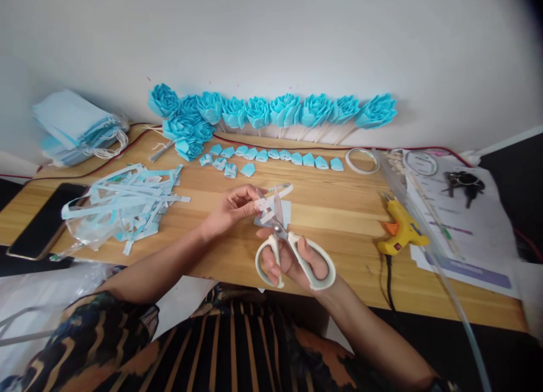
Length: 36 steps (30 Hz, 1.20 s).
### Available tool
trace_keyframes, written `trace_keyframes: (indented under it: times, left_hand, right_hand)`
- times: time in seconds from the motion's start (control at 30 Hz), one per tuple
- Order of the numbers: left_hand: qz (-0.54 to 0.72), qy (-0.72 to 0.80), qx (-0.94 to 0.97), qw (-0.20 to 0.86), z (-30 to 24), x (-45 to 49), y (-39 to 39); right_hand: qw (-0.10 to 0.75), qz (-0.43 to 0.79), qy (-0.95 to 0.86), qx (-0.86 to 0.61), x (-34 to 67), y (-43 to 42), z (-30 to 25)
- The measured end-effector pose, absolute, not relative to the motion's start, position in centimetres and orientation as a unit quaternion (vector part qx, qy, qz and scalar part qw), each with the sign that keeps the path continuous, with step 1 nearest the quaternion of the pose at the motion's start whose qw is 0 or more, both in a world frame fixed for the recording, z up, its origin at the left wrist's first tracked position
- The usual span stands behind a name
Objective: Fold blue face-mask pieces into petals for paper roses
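Through the finger loops of cream-handled scissors [314, 262] go the fingers of my right hand [292, 262]. The blades are parted and point away from me. My left hand [238, 204] pinches a thin white strip [285, 192] whose far end curls to the right, with the blades over it. Small white pieces [266, 215] show by my left fingertips; whether they are stuck to the strip I cannot tell. Under the blades lies a pale blue square [285, 212]. Beyond my hands are a row of small folded blue petals [285, 155] and a separate petal [248, 169].
Blue flowers on sticks [285, 110] lean along the wall. Left are stacked face masks [78, 123], a heap of scraps [127, 202] and a phone [46, 222]. Right are a tape roll [362, 170], a yellow glue gun [403, 231], papers [487, 228] and keys [465, 184].
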<state>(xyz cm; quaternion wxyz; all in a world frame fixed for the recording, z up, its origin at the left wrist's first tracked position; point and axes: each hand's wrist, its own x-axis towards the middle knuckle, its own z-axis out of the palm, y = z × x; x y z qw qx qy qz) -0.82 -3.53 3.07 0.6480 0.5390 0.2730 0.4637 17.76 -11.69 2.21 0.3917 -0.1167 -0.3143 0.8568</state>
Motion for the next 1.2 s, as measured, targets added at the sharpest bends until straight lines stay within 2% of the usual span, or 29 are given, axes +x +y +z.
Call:
trace_keyframes:
  times: [0.27, 1.2]
  left_hand:
    - [0.449, 0.273, 0.564, 0.636, 3.1, -1.2, -3.6]
    - [0.452, 0.309, 0.564, 0.618, 3.2, -1.3, -3.7]
  right_hand:
    - [0.376, 0.853, -0.333, -0.14, 17.4, -11.1, 2.5]
    - [0.428, 0.844, -0.284, -0.153, 16.1, -12.1, 2.5]
